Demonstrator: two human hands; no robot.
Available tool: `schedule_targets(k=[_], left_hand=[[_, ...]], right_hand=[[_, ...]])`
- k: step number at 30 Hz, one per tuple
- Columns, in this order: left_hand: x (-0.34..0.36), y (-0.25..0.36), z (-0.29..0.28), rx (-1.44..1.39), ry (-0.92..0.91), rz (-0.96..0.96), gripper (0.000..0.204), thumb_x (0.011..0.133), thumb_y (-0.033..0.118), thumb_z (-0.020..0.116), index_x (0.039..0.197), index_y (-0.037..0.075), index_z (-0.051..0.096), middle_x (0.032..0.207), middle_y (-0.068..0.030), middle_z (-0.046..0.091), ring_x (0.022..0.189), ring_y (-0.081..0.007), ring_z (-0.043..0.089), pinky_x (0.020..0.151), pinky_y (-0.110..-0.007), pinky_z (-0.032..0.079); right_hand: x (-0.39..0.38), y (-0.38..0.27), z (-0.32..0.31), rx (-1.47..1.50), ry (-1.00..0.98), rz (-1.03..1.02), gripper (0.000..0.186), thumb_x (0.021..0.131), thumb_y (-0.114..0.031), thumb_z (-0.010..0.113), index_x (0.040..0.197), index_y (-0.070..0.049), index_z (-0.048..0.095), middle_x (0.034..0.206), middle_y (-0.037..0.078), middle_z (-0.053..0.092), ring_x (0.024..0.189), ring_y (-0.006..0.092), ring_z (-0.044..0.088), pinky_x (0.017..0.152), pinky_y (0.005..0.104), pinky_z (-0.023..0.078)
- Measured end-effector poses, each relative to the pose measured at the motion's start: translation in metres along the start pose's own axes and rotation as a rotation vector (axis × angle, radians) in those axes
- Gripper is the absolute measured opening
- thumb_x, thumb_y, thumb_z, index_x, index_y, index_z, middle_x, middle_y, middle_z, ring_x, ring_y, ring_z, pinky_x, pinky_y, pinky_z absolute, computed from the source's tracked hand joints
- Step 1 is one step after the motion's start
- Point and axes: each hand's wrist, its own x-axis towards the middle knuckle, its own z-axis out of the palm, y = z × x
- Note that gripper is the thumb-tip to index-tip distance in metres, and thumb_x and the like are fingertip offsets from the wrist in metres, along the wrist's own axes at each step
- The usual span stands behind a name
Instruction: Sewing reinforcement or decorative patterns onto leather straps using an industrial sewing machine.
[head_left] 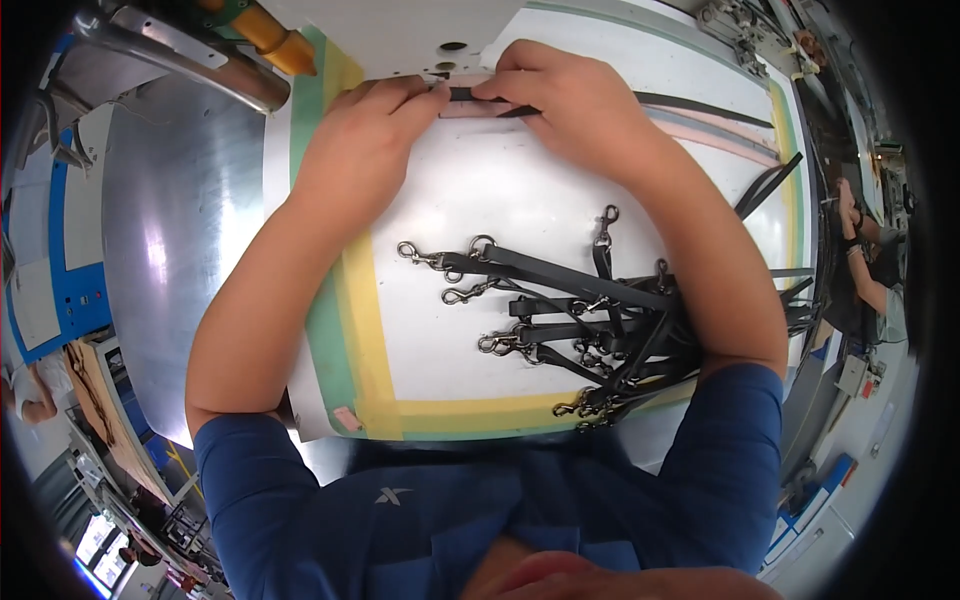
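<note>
both hands work close together at the far edge of the white worktop (pixel 450 350), nearer its left corner than its right. the left hand (pixel 365 140) is bent over, fingers curled and drawn together, its thumb and fingertips closed on a narrow black strap (pixel 461 94). the right hand (pixel 580 105) has its knuckles raised and grasps the same strap between thumb and forefinger, leaving only a short stretch bare between the two hands. how the other fingers lie underneath cannot be told.

a pale pink strip (pixel 472 110) lies flat below the strap there, and more long strips (pixel 710 138) run past the right hand toward the right edge. a pale machine body (pixel 390 35) stands over the far edge, just beyond the fingertips.

toward the near right corner, partly under the right forearm, lies a heap of black straps (pixel 575 277) with metal clasps (pixel 608 214), several pointing to the left edge. yellow tape (pixel 358 310) and green tape (pixel 325 365) border the worktop, and a small pink scrap (pixel 348 418) sits at the near left corner.
</note>
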Motion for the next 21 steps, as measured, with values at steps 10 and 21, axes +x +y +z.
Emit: schedule_targets(k=[10, 21], left_hand=[[0.003, 0.006, -0.004, 0.003, 0.007, 0.032, 0.042, 0.087, -0.002, 0.057, 0.126, 0.006, 0.071, 0.120, -0.0097, 0.071, 0.110, -0.0336, 0.065, 0.097, -0.044, 0.051], [0.005, 0.012, -0.006, 0.091, -0.029, 0.009, 0.048, 0.086, -0.003, 0.056, 0.129, 0.012, 0.071, 0.122, -0.0066, 0.070, 0.112, -0.0299, 0.064, 0.095, -0.045, 0.050]], right_hand=[[-0.001, 0.003, 0.005, -0.048, 0.034, -0.047, 0.036, 0.085, 0.001, 0.061, 0.112, -0.016, 0.078, 0.106, 0.003, 0.068, 0.093, 0.0278, 0.071, 0.074, 0.0429, 0.057], [0.000, -0.003, 0.001, -0.156, -0.026, -0.070, 0.038, 0.087, -0.001, 0.062, 0.117, -0.018, 0.077, 0.103, 0.006, 0.066, 0.090, 0.0293, 0.071, 0.074, 0.0430, 0.058]])
